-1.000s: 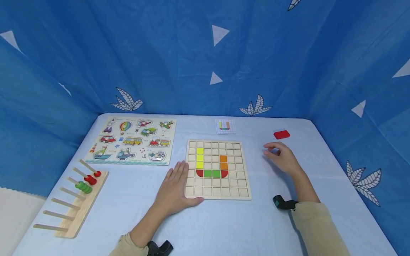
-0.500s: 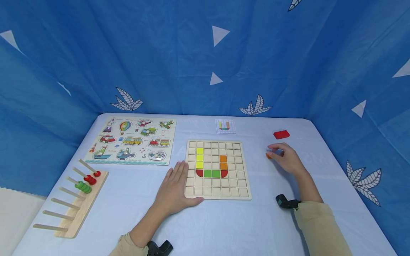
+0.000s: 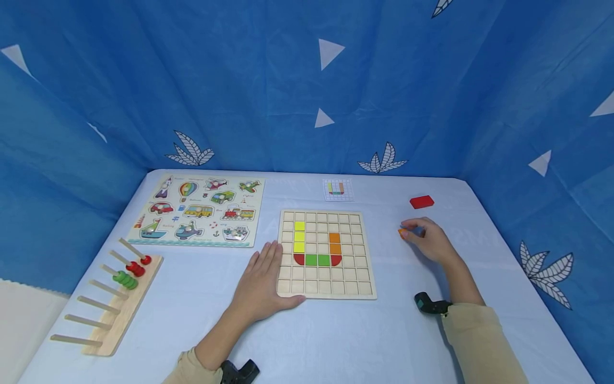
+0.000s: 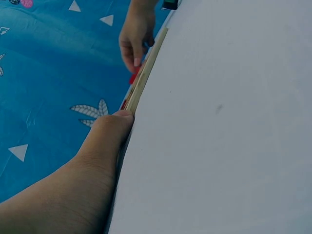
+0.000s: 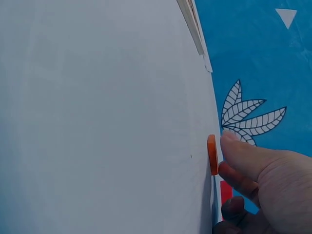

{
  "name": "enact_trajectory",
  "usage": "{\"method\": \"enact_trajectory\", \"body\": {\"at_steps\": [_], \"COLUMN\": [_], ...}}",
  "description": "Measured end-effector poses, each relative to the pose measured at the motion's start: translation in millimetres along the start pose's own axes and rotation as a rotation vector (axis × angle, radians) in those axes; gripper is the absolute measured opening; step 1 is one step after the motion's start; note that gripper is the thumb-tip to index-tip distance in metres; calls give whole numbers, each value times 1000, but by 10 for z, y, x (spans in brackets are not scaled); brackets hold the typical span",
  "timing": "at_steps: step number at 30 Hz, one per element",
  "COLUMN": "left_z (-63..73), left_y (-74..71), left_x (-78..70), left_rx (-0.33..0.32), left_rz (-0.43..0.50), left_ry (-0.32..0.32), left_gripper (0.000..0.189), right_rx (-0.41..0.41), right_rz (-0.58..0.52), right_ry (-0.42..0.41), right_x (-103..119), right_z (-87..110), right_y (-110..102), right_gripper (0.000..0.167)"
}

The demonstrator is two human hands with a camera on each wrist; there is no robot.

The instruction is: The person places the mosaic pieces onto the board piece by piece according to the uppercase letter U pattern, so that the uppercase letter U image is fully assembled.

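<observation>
My left hand (image 3: pixel 259 285) lies with straight fingers along the left side of the square wooden grid board (image 3: pixel 324 280), its thumb at the near edge. Yellow, orange, green and dark red tiles form a U on the board. To the right, my right hand (image 3: pixel 427 238) is low over the table with thumb and forefinger apart. A small orange tile (image 5: pixel 213 155) sits right under those fingertips in the right wrist view, with a narrow gap between thumb and tile. In the head view the thumb partly covers this tile. Beyond the hand lies a red block (image 3: pixel 422 202).
A pattern card (image 3: pixel 338 190) showing the same U lies behind the board. At the back left is a vehicle picture puzzle (image 3: pixel 195 210). A wooden peg rack (image 3: pixel 112 320) with red and green beads stands at the left table edge. Blue cloth hangs behind.
My right hand has shifted slightly right and toward me, and the orange tile now shows beside its thumb. The left hand and the board have stayed put.
</observation>
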State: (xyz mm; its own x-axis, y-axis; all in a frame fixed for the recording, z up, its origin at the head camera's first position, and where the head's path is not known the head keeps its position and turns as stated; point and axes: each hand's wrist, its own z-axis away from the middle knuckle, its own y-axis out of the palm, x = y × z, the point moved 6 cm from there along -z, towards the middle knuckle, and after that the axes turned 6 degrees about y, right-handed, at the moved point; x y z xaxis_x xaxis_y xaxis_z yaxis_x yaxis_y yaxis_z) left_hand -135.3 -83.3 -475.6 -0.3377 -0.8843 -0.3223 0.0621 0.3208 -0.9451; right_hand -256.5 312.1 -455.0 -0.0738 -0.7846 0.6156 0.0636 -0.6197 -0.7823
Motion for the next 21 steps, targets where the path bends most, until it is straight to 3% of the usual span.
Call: {"method": "enact_trajectory", "body": {"at_steps": [12,21], "left_z": [-3,-5], "left_y": [13,17], "left_x": [9,6], "left_rx": [-21,-18], "left_rz": [-11,-16], "left_ry": [10,10], "left_gripper": [127,127], "right_rx": [68,63], "right_rz": [30,30], "right_ry": [27,60], "right_x": [-40,-36], "right_z": [-13,15], "right_y": [68,60], "right_gripper": [36,34]}}
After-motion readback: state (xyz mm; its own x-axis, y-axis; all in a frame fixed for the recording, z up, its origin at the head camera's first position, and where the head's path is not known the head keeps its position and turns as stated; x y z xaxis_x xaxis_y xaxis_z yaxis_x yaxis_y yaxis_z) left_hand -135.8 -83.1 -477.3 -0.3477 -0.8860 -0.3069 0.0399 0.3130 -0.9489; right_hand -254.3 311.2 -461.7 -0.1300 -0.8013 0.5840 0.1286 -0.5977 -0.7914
